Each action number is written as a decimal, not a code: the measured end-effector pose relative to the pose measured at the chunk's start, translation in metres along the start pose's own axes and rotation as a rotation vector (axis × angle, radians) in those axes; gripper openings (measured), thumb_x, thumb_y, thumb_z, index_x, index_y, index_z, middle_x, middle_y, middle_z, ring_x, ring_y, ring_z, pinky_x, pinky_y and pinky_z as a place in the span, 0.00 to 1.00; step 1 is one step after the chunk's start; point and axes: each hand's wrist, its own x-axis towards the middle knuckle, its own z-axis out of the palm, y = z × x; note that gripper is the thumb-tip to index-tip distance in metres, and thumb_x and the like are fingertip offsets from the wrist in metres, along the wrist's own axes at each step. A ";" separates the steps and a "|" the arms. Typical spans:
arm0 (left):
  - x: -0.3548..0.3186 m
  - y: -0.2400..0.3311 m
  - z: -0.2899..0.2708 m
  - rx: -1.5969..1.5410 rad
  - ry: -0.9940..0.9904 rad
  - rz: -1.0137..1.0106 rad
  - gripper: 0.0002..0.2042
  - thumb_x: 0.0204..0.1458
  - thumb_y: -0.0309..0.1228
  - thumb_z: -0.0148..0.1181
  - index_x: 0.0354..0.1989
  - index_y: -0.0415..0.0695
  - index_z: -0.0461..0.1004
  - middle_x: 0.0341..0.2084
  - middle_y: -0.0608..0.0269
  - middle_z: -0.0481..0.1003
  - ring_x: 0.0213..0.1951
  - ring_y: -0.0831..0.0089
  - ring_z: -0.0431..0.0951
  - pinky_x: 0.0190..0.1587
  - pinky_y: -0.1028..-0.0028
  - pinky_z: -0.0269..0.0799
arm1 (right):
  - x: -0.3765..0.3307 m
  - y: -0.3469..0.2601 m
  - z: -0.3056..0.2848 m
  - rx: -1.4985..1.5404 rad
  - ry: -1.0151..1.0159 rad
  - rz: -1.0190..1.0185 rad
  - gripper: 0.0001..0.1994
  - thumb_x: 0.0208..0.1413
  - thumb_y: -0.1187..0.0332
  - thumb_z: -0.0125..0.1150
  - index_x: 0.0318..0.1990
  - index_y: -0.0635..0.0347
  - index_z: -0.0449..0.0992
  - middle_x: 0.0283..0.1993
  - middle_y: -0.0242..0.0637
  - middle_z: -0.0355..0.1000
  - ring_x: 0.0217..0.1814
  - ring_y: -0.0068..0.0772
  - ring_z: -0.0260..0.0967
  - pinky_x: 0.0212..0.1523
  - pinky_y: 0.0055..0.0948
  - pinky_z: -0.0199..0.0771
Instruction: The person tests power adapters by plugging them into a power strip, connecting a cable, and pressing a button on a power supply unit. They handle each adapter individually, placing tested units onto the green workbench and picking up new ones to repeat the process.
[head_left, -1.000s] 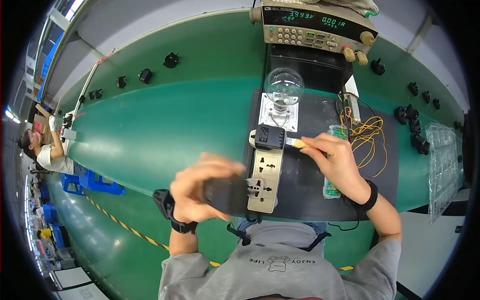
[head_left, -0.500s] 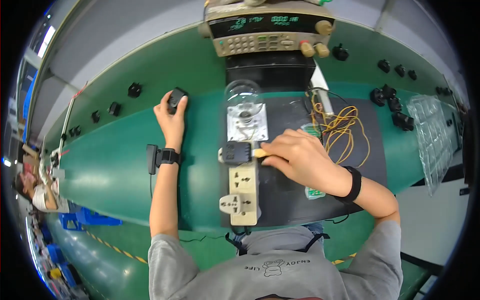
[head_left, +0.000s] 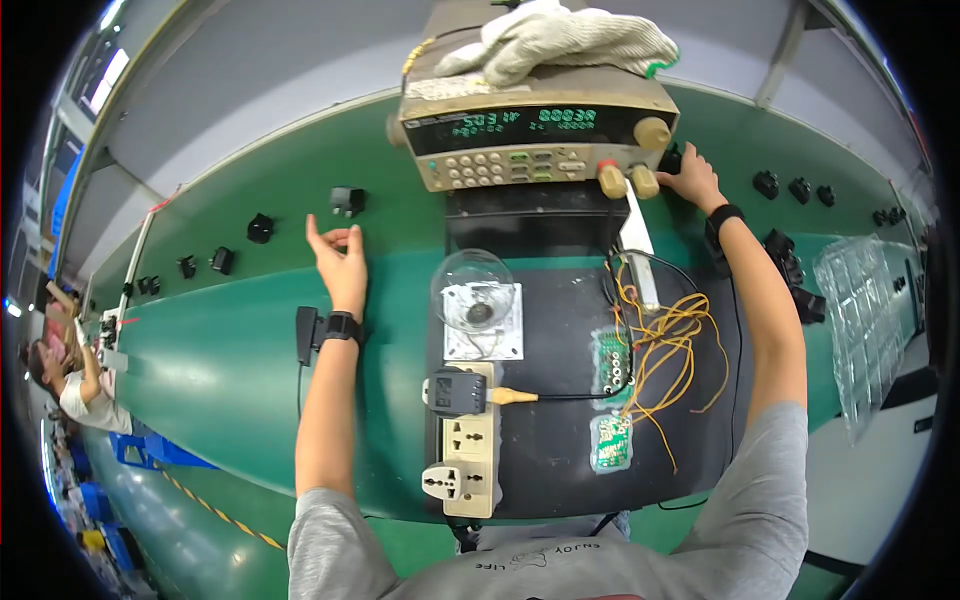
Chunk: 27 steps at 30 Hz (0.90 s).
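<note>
My left hand [head_left: 340, 268] is open and empty, its fingers apart, just short of a black plug-in power adapter [head_left: 347, 200] standing on the green table. My right hand [head_left: 697, 183] reaches past the right side of a bench meter [head_left: 540, 135]; thumb and fingers close round another black power adapter [head_left: 672, 160], partly hidden. Between my arms, a black power adapter [head_left: 458, 392] sits in a cream power strip [head_left: 482, 492]. A yellow connector [head_left: 513, 396] on a black cable meets its right side. Behind the strip, a clear glass bulb [head_left: 472, 285] stands over a white square base [head_left: 508, 335].
Black adapters [head_left: 260, 228] line the far left; others [head_left: 800, 190] sit far right beside a clear blister tray [head_left: 862, 330]. Yellow wires [head_left: 680, 345] and green circuit boards [head_left: 612, 443] lie on the black mat [head_left: 560, 450]. White gloves [head_left: 560, 45] rest atop the meter.
My left hand has let go of its adapter, which now stands beyond the fingertips. My right hand has left the yellow connector and moved far right to another adapter. The meter's readings differ.
</note>
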 end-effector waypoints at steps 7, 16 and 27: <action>-0.001 -0.001 -0.005 -0.035 0.059 -0.033 0.34 0.50 0.30 0.59 0.62 0.36 0.48 0.32 0.63 0.72 0.33 0.77 0.70 0.43 0.77 0.65 | -0.026 -0.007 -0.029 0.386 0.020 -0.038 0.32 0.39 0.60 0.67 0.51 0.62 0.61 0.41 0.50 0.69 0.43 0.47 0.69 0.45 0.37 0.69; -0.026 -0.013 -0.026 -0.351 0.131 -0.084 0.30 0.51 0.30 0.60 0.59 0.37 0.52 0.36 0.61 0.71 0.40 0.75 0.70 0.46 0.76 0.65 | -0.198 -0.074 -0.140 1.020 -0.084 -0.285 0.26 0.45 0.78 0.62 0.55 0.65 0.62 0.47 0.35 0.65 0.49 0.25 0.64 0.52 0.23 0.64; -0.070 0.016 -0.030 -0.317 0.097 -0.116 0.24 0.44 0.30 0.60 0.51 0.37 0.61 0.36 0.58 0.67 0.35 0.69 0.67 0.38 0.71 0.67 | -0.330 -0.197 -0.157 0.746 -0.483 -1.082 0.28 0.35 0.78 0.70 0.49 0.71 0.70 0.43 0.46 0.67 0.41 0.41 0.68 0.40 0.30 0.70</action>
